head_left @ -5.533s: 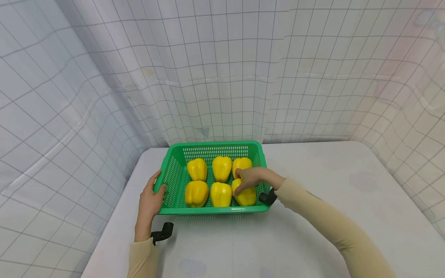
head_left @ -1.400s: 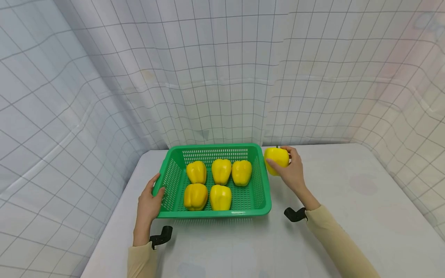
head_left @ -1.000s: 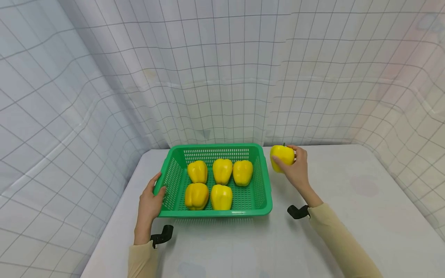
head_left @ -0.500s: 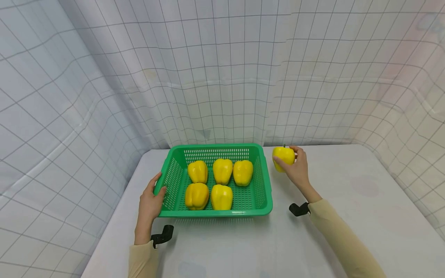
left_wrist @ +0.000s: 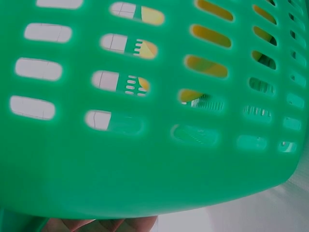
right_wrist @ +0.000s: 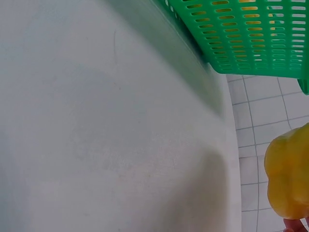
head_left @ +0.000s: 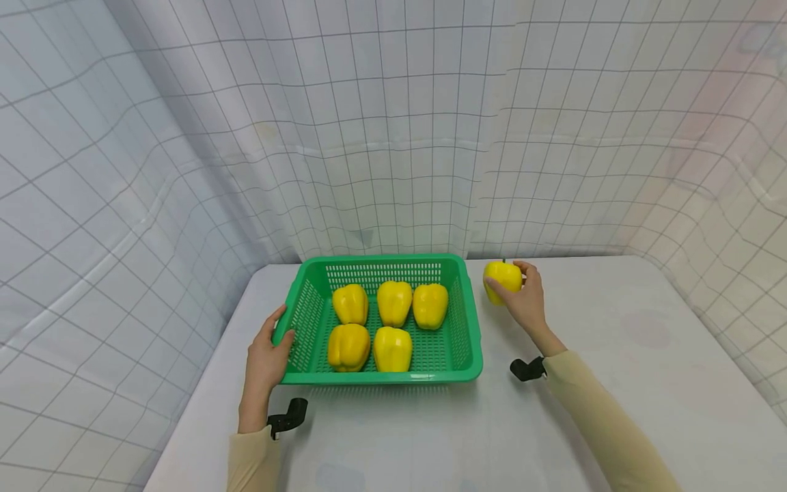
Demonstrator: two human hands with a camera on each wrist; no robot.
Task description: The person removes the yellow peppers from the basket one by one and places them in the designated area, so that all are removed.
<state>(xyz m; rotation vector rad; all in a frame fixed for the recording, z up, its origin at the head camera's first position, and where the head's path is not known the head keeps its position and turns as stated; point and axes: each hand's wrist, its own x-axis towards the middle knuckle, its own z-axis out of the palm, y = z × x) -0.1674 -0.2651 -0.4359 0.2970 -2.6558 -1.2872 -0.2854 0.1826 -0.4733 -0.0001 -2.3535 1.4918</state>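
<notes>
Left hand (head_left: 266,360): I see it gripping the left rim of the green slotted plastic basket (head_left: 381,377).
Basket: along the back edge of the white tabletop (head_left: 393,437), five glossy yellow blocky peppers (head_left: 393,352) inside.
Right hand (head_left: 524,298): clamped on a sixth yellow pepper (head_left: 501,276), right of the basket, near that edge.

The left hand (head_left: 264,361) grips, thumb (head_left: 285,339) apart from fingers (head_left: 270,322), left arm (head_left: 253,459) nearly straight behind; the right hand (head_left: 526,299) holds, fingers curled, right arm (head_left: 605,417) slanting in from lower right.
</notes>
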